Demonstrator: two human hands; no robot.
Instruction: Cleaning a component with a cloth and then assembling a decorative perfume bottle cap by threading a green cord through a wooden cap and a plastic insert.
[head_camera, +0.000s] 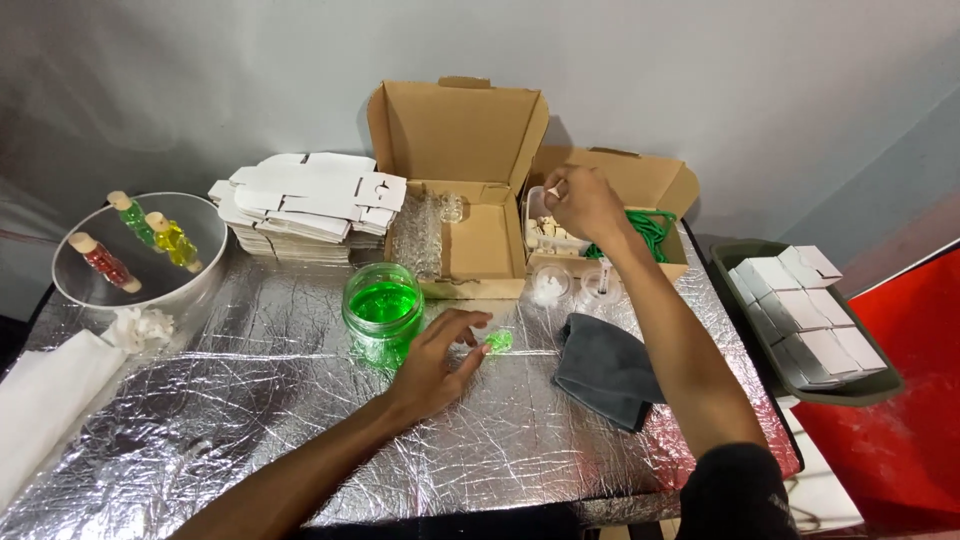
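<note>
My left hand (437, 362) rests on the foil-covered table (250, 420), its fingertips touching a small green-filled bottle (497, 341) that lies on its side. Just left of that hand stands an open glass jar of green liquid (381, 310). Farther back, my right hand (582, 200) is raised over a small clear container (553, 228) of pale cork-like pieces, pinching one small pale piece (552, 190) between the fingertips.
An open cardboard box (470, 190) with clear glass bottles stands at the back, a second box (650, 215) with green cord beside it. Flat white cartons (305, 205) are stacked left. A glass bowl (195, 275) holds three filled bottles. Grey cloth (605, 368), tray of white boxes (805, 320), and two small clear cups (575, 285).
</note>
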